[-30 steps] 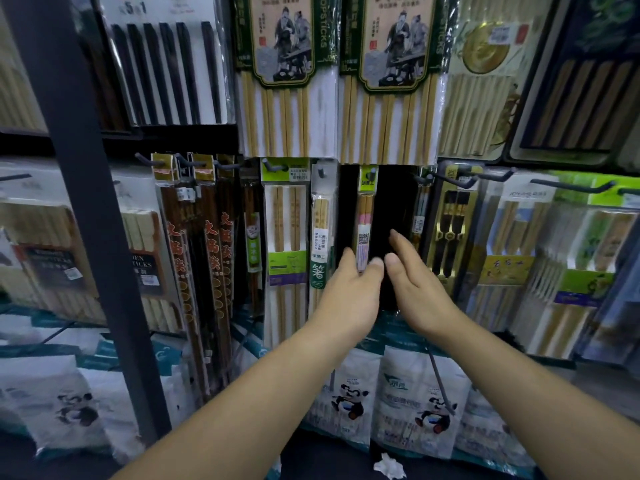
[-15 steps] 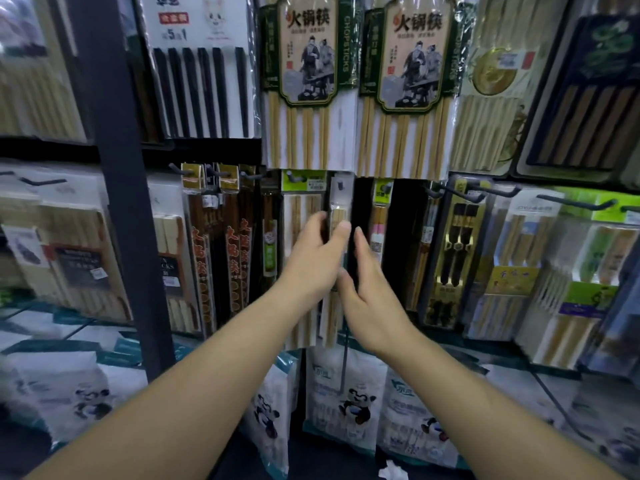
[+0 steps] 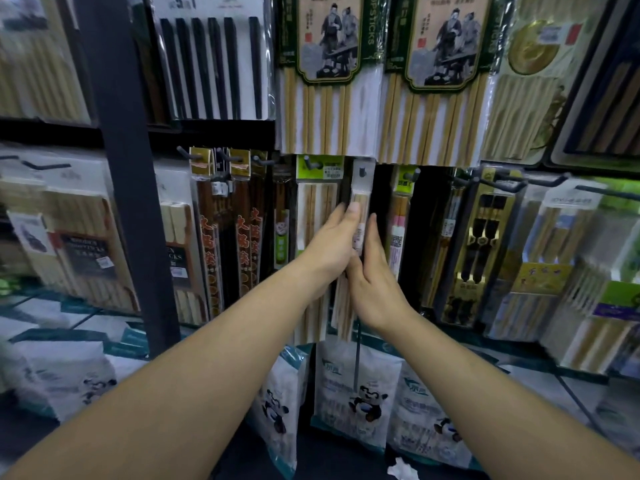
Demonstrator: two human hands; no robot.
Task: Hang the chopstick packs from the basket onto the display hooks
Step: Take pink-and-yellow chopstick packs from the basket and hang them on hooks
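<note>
Both hands had shifted left from the pink-labelled pack (image 3: 398, 233) to the narrow clear chopstick pack (image 3: 361, 197), which hung on its hook (image 3: 362, 172) beside the green-headed pack (image 3: 318, 202). With fingers straight, the left hand (image 3: 330, 247) and right hand (image 3: 375, 275) pressed flat against its two edges. It looked light, slim and slippery in its film, and was best pinched at the stiffer header.

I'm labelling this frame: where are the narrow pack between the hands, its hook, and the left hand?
pack (image 3: 365, 199): head view, chopstick tops just below the clear header.
hook (image 3: 362, 172): head view, dark tip in the pack's hole.
left hand (image 3: 330, 247): head view, back of the hand.
</note>
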